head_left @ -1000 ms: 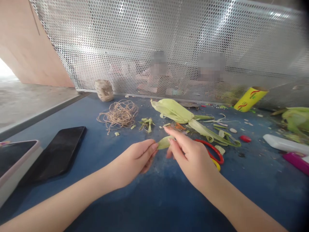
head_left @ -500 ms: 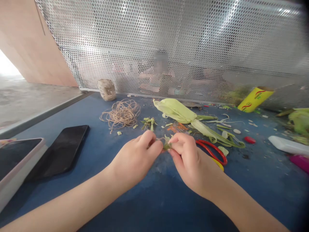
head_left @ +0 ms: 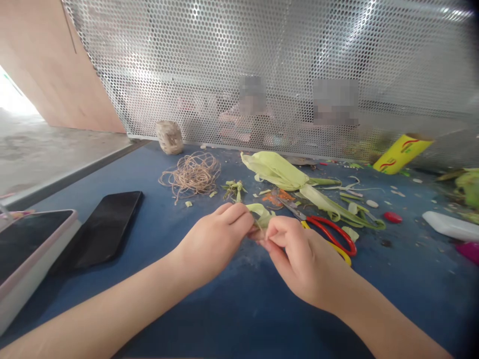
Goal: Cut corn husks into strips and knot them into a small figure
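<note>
Both of my hands meet over the middle of the blue table. My left hand (head_left: 215, 242) is closed on a small piece of green corn husk (head_left: 260, 211), which curls up between the hands. Its fingertips are partly hidden. With thumb and forefinger, my right hand (head_left: 305, 264) pinches a thin tan strand (head_left: 263, 230) at the husk, apparently twine. Scissors (head_left: 339, 230) with red and yellow handles lie just beyond the right hand. Behind the hands rests a larger corn husk (head_left: 279, 172). A loose tangle of twine (head_left: 192, 174) and a small tied green bundle (head_left: 235, 189) lie left of it.
To the left lie a black phone (head_left: 103, 224) and a pink-edged device (head_left: 37, 249). A jar (head_left: 169, 137) stands at the back against a perforated metal screen (head_left: 209, 60), with people behind it. On the right are a yellow tube (head_left: 402, 154), a white object (head_left: 451, 225) and scraps.
The husk piece has been turned and more of it shows above my fingers. My right hand has shifted slightly, now pinching the strand. The view has swung a little left, uncovering the scissors' blades.
</note>
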Action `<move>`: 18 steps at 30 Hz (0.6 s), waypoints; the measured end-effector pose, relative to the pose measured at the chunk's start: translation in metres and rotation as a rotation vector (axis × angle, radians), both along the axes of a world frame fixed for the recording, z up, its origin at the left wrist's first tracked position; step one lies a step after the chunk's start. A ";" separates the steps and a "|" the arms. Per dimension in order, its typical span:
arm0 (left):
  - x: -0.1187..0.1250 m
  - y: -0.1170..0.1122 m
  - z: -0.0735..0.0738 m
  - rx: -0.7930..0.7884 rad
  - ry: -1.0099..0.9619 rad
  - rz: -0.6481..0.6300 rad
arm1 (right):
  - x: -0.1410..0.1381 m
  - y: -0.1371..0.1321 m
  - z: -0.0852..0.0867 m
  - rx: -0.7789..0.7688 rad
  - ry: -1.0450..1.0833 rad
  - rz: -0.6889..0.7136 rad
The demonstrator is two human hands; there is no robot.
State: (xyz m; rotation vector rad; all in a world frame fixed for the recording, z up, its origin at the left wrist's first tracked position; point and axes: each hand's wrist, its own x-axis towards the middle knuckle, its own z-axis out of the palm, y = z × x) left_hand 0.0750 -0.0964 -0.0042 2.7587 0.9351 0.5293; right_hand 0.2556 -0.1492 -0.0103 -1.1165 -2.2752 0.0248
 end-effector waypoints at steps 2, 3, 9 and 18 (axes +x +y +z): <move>0.002 0.001 0.002 -0.050 -0.031 -0.008 | 0.000 -0.001 0.001 -0.066 0.030 0.008; 0.002 0.001 0.003 -0.076 -0.063 -0.023 | 0.000 -0.001 0.001 -0.112 0.065 0.013; 0.003 -0.004 0.006 -0.264 -0.245 -0.020 | -0.012 -0.003 -0.003 -0.645 0.664 0.166; 0.002 -0.002 0.004 -0.107 -0.246 0.012 | -0.023 -0.004 0.001 -1.243 1.093 0.212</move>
